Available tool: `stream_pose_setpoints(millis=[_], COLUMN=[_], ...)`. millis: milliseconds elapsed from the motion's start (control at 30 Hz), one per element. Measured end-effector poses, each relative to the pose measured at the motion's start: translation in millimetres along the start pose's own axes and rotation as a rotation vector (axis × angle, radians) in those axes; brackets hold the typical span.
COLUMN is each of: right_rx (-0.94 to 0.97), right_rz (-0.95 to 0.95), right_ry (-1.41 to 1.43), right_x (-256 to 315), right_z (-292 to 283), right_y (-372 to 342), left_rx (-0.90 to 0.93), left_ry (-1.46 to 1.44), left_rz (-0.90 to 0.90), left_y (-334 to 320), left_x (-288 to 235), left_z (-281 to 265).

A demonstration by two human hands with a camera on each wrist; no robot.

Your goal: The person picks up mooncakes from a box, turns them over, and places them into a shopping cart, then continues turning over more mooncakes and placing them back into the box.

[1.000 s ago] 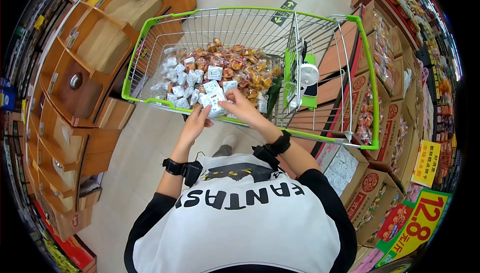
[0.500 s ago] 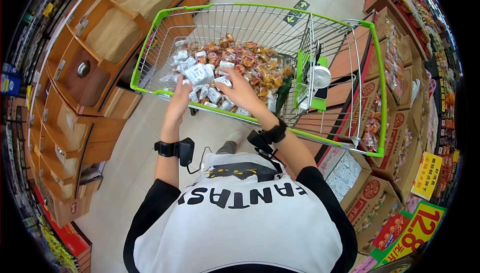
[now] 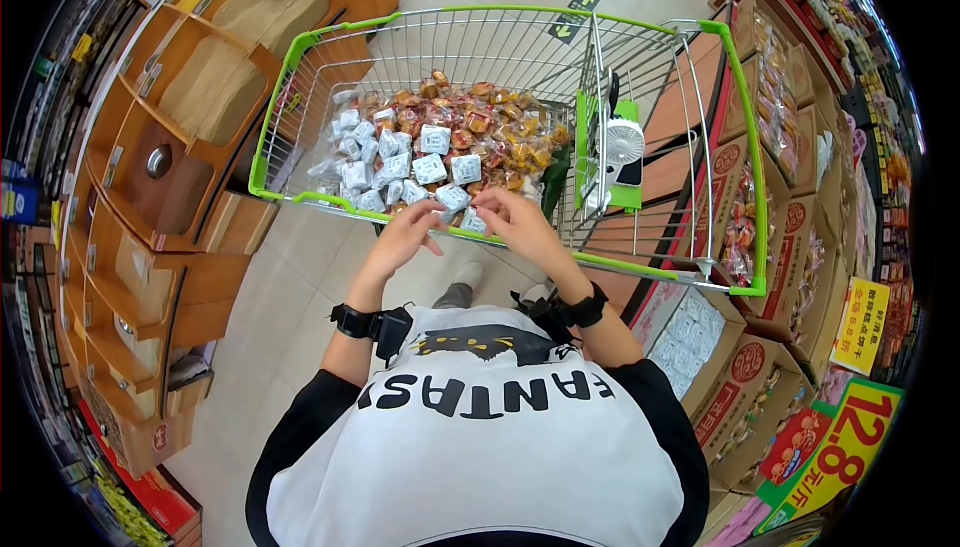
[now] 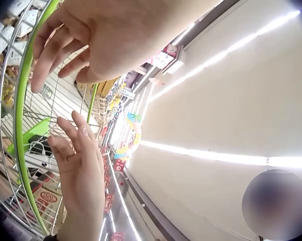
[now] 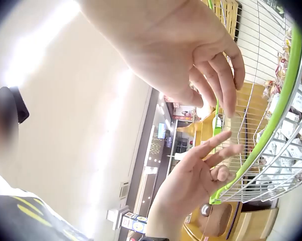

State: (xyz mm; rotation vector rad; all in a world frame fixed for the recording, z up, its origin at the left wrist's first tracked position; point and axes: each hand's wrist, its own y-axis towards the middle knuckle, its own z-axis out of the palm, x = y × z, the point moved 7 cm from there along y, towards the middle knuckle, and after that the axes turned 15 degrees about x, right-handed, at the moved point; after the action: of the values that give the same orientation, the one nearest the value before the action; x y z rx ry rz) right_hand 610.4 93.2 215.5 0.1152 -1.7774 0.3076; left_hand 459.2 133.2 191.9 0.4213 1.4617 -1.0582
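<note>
In the head view, my left hand (image 3: pixel 405 237) hovers by the near rim of the shopping cart (image 3: pixel 480 11), fingers loosely bent and holding nothing. My right hand (image 3: pixel 518 227) is just to its right, also empty, its fingertips over the near edge of the pile. Both wrist views show the two hands facing each other beside the green rim, with a gap between them. Small white packets (image 3: pixel 431 169) with dark print lie at the left and front of the cart. Behind and right of them are red and amber clear-wrapped snacks (image 3: pixel 480 121).
A small white fan (image 3: pixel 625 142) is on the green child-seat panel at the cart's right. Wooden display bins (image 3: pixel 210 92) line the left. On the right, cardboard boxes (image 3: pixel 745 387) of packaged snacks stand along the aisle, near a yellow price sign (image 3: pixel 835 452).
A white packet held in my hands at the near rim was carried left over the pile and let go among the others. Both hands are back near the rim, empty.
</note>
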Motion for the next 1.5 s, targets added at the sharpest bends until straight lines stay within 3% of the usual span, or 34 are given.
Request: stream_pose_setpoints(millis=[333,667,1033,1167,1300,1367,1433,1500], right_rx=[-0.112,-0.376,-0.505,-0.617,-0.735,-0.823,-0.942,-1.106], right_rz=[0.080,0.138,0.231,0.308,0.311,0.395,0.344,0.454], right_ry=[0.079,0.211,0.126,0.080,0.231,0.127,0.181,0.228], right_x=[3,-9,-5,-9,-27,-28,-33,-49], right_z=[-24,-52,-59,-61,-57,-55,-50,-42], right_y=[-56,-129,-217,-259,-304,-333,-360,-398], left_rx=[0.247,0.545,0.921,1.047,1.181,1.232,1.333,1.373], left_ry=[0.119,0.185,0.366,0.385,0.399,0.410,0.389,0.336], left_rz=[0.001,-0.030,-0.012,-0.034,-0.052,-0.064,-0.050,-0.102], left_y=[32,63,83,83,82,79,75,77], left_x=[-30,-39,-45,-45,-34,-29,-22,-6], left_z=[68,140,238,274,308,324,343,356])
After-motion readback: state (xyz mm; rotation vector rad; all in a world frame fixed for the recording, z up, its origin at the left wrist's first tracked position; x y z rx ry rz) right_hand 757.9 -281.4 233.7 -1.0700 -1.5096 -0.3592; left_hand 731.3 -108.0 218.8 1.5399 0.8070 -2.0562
